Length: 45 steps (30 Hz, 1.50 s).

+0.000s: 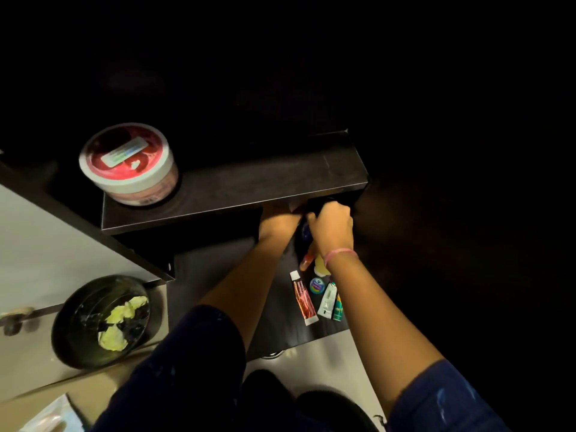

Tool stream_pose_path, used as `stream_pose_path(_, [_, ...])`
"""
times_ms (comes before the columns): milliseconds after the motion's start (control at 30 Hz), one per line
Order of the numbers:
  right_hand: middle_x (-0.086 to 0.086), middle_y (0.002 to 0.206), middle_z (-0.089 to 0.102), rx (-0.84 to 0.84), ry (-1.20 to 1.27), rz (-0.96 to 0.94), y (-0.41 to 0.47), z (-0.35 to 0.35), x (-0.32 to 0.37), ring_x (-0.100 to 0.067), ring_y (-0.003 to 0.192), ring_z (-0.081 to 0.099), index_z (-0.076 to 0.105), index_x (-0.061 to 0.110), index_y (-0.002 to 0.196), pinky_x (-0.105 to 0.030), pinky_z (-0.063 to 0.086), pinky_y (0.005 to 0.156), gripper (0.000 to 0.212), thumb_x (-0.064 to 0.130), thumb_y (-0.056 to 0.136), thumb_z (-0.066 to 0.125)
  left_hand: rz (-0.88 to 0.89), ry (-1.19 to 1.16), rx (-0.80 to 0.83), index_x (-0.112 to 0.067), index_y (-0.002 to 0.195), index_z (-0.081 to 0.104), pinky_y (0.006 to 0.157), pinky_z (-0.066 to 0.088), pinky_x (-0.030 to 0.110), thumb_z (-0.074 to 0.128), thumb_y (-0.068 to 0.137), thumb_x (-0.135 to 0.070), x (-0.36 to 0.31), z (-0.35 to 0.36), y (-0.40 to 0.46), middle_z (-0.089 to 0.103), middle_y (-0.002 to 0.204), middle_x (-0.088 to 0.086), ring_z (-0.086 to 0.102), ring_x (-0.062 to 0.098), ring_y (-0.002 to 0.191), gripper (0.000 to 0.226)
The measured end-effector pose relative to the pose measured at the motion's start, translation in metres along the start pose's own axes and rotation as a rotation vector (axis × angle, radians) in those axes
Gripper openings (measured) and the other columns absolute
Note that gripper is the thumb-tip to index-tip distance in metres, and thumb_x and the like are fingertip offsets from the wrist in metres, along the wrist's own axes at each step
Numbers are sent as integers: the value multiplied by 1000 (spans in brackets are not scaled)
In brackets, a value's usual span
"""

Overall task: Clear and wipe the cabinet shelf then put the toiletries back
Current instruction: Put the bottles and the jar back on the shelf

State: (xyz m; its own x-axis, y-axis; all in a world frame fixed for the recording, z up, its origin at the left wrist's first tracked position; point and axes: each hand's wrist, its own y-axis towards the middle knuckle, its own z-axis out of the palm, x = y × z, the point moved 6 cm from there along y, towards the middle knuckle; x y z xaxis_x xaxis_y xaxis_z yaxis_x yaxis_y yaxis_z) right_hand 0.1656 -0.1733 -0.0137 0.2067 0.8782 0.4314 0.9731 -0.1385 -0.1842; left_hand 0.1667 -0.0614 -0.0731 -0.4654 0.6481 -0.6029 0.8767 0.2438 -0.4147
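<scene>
The dark cabinet shelf carries a round white tub with a red lid at its left end. My right hand is curled just below the shelf's front right edge and grips what looks like a dark cloth. My left hand reaches under the same edge beside it, and its fingers are hidden by the shelf. On the lower dark surface lie a red tube, a small blue jar, a white tube, a green tube and a yellow bottle.
A black round bin with crumpled yellow paper stands on the pale floor at lower left. The cabinet's side panel slants across the left. The upper and right parts of the view are too dark to read. A dark shoe is near the bottom.
</scene>
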Motion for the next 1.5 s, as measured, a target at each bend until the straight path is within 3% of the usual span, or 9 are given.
stream_pose_path(200, [-20, 100, 64, 15, 185, 98, 1, 2, 4, -37, 96, 61, 65, -3, 89, -30, 44, 68, 22, 17, 85, 60, 20, -74, -104, -4, 130, 47, 105, 23, 29, 38, 100, -23, 9, -7, 4, 44, 140, 17, 38, 29, 130, 36])
stream_pose_path(333, [-19, 98, 66, -13, 293, 94, -19, -1, 15, -38, 96, 62, 65, 1, 93, -36, 52, 78, 28, 27, 81, 66, 120, -292, -345, 2, 114, 63, 100, 37, 32, 65, 85, -11, 30, -48, -24, 62, 121, 20, 56, 31, 116, 31])
stream_pose_path(567, [-3, 91, 71, 57, 333, -156, -83, -9, 28, -25, 93, 64, 62, 17, 107, -41, 52, 88, 38, 36, 76, 72, 166, -226, -363, -8, 97, 71, 72, 34, 10, 74, 78, -21, 84, -90, -116, 70, 94, 7, 64, 20, 89, 23])
stream_pose_path(700, [7, 81, 67, 137, 463, -216, -110, -42, 32, -4, 72, 66, 54, 14, 100, -27, 57, 73, 40, 23, 71, 79, 268, -92, -289, -14, 102, 69, 72, 39, 14, 65, 73, -46, 79, -119, -173, 64, 90, -1, 61, 14, 84, 43])
stream_pose_path(767, [7, 81, 68, 138, 540, -243, -118, -66, 38, -2, 64, 66, 55, 13, 96, -26, 58, 66, 37, 20, 70, 81, 273, -105, -275, -18, 106, 66, 71, 40, 8, 68, 76, -41, 69, -137, -193, 60, 92, -7, 59, 7, 83, 38])
stream_pose_path(900, [1, 86, 70, 43, 702, -319, -124, -117, 55, 0, 67, 66, 57, 13, 98, -16, 54, 63, 34, 15, 72, 79, 346, -260, -373, -30, 102, 58, 79, 50, 15, 73, 78, -25, 34, -184, -221, 63, 102, -9, 59, -1, 89, 28])
stream_pose_path(1067, [4, 84, 65, -177, 762, -438, -113, -165, 93, 11, 62, 61, 58, 6, 103, -9, 52, 62, 39, 18, 73, 79, 526, -292, -581, -10, 102, 62, 68, 45, 2, 71, 80, -23, -17, -233, -226, 61, 93, -8, 58, -6, 76, 27])
stream_pose_path(1267, [-3, 105, 69, -207, 590, -527, -83, -174, 133, -4, 86, 63, 61, 10, 117, -17, 51, 81, 43, 23, 78, 75, 484, -206, -584, -4, 106, 63, 62, 35, -3, 69, 83, -23, -42, -249, -186, 67, 100, 8, 54, 4, 83, 31])
stream_pose_path(1500, [-7, 122, 63, -117, 495, -537, -58, -162, 142, -17, 114, 57, 55, 12, 128, -32, 46, 101, 48, 22, 83, 70, 346, -156, -525, 4, 104, 57, 68, 32, 10, 66, 86, -23, -40, -249, -155, 61, 105, 14, 56, 18, 94, 33])
